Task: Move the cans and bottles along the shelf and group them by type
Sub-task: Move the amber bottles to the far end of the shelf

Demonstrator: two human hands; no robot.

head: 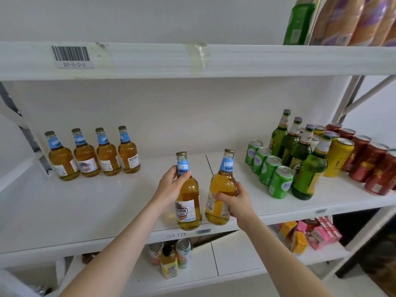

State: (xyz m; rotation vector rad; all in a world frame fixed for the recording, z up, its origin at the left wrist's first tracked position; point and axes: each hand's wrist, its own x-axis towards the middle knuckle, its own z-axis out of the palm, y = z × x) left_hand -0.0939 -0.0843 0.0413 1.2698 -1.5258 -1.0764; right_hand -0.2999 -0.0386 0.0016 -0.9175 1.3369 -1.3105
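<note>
Left hand (171, 185) closed round neck of amber bottle (188, 202); right hand (233, 200) closed round second amber bottle (220, 196). Both upright, shelf (107, 211) front. Matching row of four (94, 153) at 10 o'clock; left hand nearer.

A white metal shelving unit (192, 61) stands against a plain white wall (150, 16), its boards evenly lit by soft, flat light. Grey diagonal braces (364, 91) cross at its right end, where the floor (377, 254) looks dark.
</note>
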